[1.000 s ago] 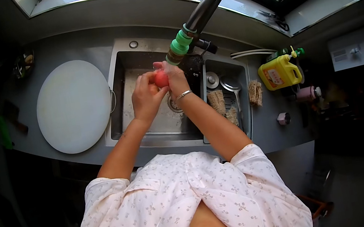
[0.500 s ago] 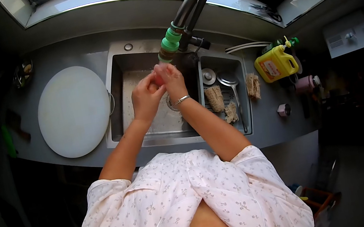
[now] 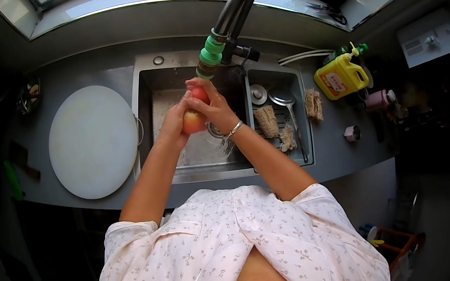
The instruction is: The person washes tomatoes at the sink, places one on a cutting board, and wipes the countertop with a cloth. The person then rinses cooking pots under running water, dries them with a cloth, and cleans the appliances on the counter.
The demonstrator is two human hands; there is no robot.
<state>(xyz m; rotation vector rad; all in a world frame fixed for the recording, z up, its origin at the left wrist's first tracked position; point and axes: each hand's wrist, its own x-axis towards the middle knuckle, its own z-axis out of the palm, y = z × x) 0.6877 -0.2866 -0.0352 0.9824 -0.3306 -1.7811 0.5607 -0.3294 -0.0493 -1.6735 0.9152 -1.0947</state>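
Note:
Under the faucet's green nozzle [image 3: 211, 53], both hands are wrapped around a red and yellow apple [image 3: 193, 123]. Red skin shows above my right thumb and yellow-red skin below it; whether this is one fruit or two I cannot tell. My left hand [image 3: 173, 122] closes on it from the left. From the right, my right hand [image 3: 221, 108] grips it, fingers over the top. Water splashes over the hands and falls near the drain of the steel sink [image 3: 199, 165].
A round white cutting board [image 3: 93, 141] lies left of the sink. The smaller basin at right holds a ladle [image 3: 294, 123], a drain plug [image 3: 258, 94] and tan scrubbers [image 3: 265, 122]. Beyond stand a yellow detergent jug [image 3: 340, 77] and a pink bottle [image 3: 379, 100].
The hands have turned the apple and shifted slightly lower, so more of its red and yellow skin shows. Splashing water now appears beside my right wrist.

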